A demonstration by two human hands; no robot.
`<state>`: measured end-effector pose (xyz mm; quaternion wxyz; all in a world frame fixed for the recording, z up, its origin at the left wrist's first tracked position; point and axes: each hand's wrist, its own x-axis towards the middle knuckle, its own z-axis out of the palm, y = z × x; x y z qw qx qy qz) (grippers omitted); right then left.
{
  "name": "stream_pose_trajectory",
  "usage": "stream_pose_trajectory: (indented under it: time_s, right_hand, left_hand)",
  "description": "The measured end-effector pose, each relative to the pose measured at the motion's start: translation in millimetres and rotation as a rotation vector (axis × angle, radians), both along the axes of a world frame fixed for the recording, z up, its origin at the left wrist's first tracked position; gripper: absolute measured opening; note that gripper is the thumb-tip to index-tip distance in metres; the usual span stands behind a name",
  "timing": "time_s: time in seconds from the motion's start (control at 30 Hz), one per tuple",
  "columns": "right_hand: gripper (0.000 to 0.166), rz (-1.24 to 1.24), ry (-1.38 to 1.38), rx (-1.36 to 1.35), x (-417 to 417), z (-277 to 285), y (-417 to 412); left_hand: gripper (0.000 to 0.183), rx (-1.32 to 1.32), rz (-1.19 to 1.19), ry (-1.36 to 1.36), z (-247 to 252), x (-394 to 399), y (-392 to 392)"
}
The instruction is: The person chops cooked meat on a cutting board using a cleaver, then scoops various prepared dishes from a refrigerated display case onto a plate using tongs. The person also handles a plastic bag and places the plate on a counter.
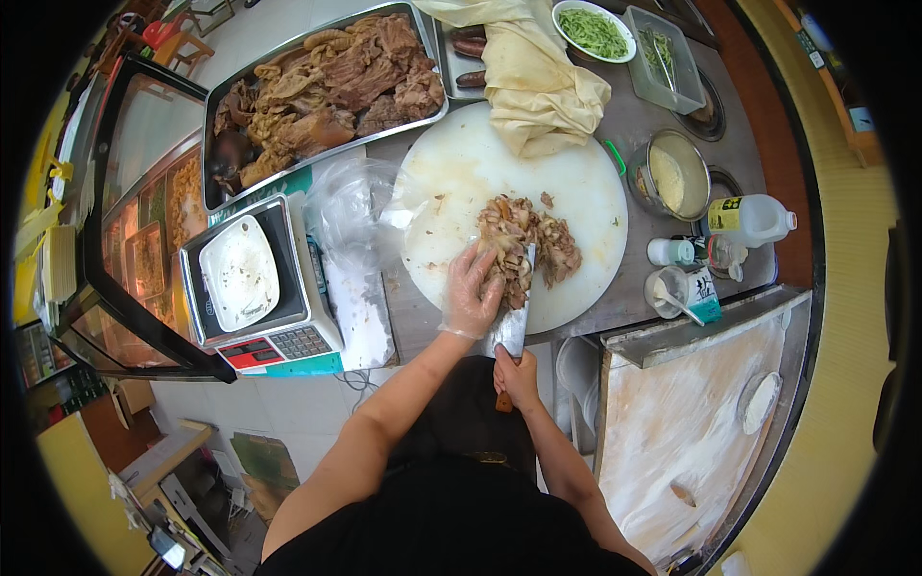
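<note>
My left hand [470, 295], in a clear plastic glove, presses its fingers against the left side of a pile of chopped meat [506, 234] and holds it against the blade. My right hand [518, 378] grips the wooden handle [503, 402] of a cleaver. The cleaver's wide steel blade [513, 327] points away from me, with part of the pile lying on it. A smaller heap of chopped meat [558, 252] sits right of the blade. All this is on a round white cutting board [461, 173]. The fingertips of my left hand are partly hidden among the meat.
Cooked meat fills a metal tray [216, 169] at the back left. A digital scale [299, 317] carries a white dish [241, 277]. Beside it lie clear plastic bags [353, 209]. A cream cloth [544, 86] overlaps the board's far edge. A metal pot [637, 176] and a plastic jug [753, 219] stand right.
</note>
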<state>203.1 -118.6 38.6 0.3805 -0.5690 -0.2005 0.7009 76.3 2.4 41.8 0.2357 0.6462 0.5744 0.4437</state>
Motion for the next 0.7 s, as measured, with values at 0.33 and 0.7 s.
stream_pose_trajectory:
  time_s: [0.33,0.7]
  right_hand:
    - [0.036,0.284,-0.096,0.149,-13,69,42]
    - [0.044,0.564,0.17,-0.161,-127,67,151]
  left_hand:
    - [0.045,0.122,0.26,-0.04,74,-43,3]
    - [0.041,-0.15,0.55,0.054,42,-175,77]
